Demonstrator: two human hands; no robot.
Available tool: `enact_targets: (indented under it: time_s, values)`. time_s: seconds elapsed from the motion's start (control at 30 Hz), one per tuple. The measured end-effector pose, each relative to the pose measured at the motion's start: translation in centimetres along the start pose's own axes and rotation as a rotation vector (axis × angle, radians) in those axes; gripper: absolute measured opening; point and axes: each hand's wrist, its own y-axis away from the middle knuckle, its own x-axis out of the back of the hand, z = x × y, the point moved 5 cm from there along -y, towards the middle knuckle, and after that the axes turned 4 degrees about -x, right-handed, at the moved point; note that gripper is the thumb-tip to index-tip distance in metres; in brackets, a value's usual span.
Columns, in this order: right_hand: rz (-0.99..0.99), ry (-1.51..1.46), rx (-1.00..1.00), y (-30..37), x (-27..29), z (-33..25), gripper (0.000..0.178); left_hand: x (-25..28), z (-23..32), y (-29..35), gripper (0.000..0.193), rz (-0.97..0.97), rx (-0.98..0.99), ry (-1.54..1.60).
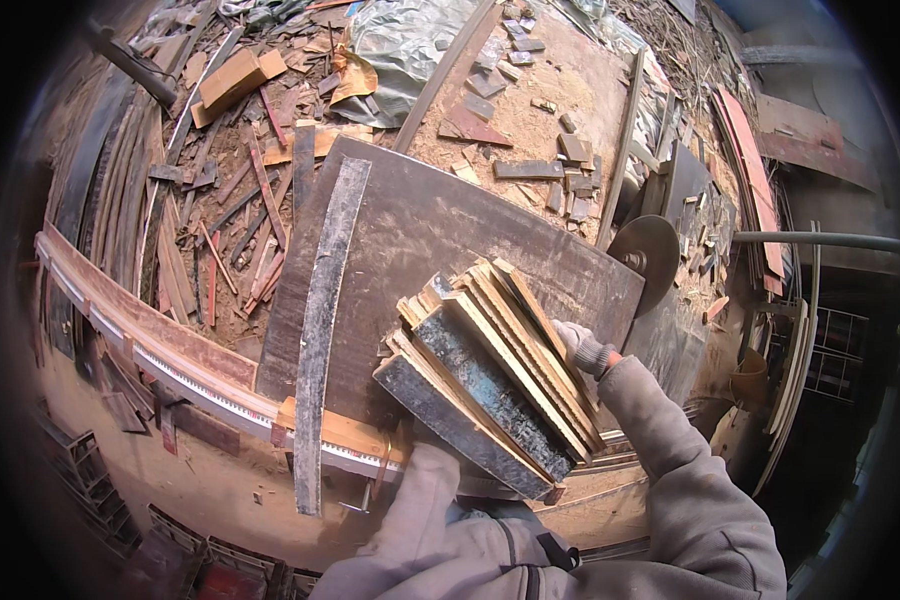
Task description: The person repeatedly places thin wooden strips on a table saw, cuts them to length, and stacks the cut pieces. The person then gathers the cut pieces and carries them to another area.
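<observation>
A stack of plywood strips (505, 370), with dark faces and pale layered edges, lies fanned at a slant over the front of a dark board table (450, 220). My right hand (578, 346), in a pale knitted glove, presses against the stack's right side, its fingers closed on the outermost strips. My left forearm reaches up to the stack's lower left side; the left hand itself is hidden behind the strips. Left of the stack, a long single grey strip (328, 300) lies across the table and sticks out past its front edge.
A circular saw blade (644, 262) stands upright at the table's right edge. A measuring rail (200, 378) with a scale runs along the front left. Offcuts (530, 170) and sawdust lie behind; a heap of wood scraps (255, 215) covers the left side.
</observation>
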Motion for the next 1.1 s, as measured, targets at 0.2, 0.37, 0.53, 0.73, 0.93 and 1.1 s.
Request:
enact_targets:
  time_s: [0.2, 0.37, 0.53, 0.73, 0.93, 1.1]
  values:
    - [0.016, -0.903, -0.047, 0.8, -2.9, -0.6, 0.027, -0.4, 1.1, 0.1, 0.081, -0.006, 0.026, -0.072]
    - [-0.064, -0.861, -0.062, 0.4, -3.3, -1.8, 0.034, -1.1, 0.9, -0.1, 0.081, 0.0, 0.047, -0.115]
    - [-0.124, -0.981, -0.053, -0.5, -4.4, -2.1, 0.041, -1.6, 0.8, 0.3, 0.081, 0.008, 0.051, -0.192]
    - [-0.155, -1.246, -0.23, 2.6, -3.1, -5.4, 0.05, -2.2, 0.2, 1.0, 0.082, 0.005, 0.061, -0.348]
    - [0.219, -0.548, 0.126, 18.9, 9.4, -11.6, 0.056, -4.2, -3.2, 3.0, 0.082, -0.034, 0.109, -0.607]
    - [0.381, -0.464, -0.155, 33.7, 9.8, -15.9, 0.097, -4.8, -9.7, 5.6, 0.082, -0.12, 0.179, -0.856]
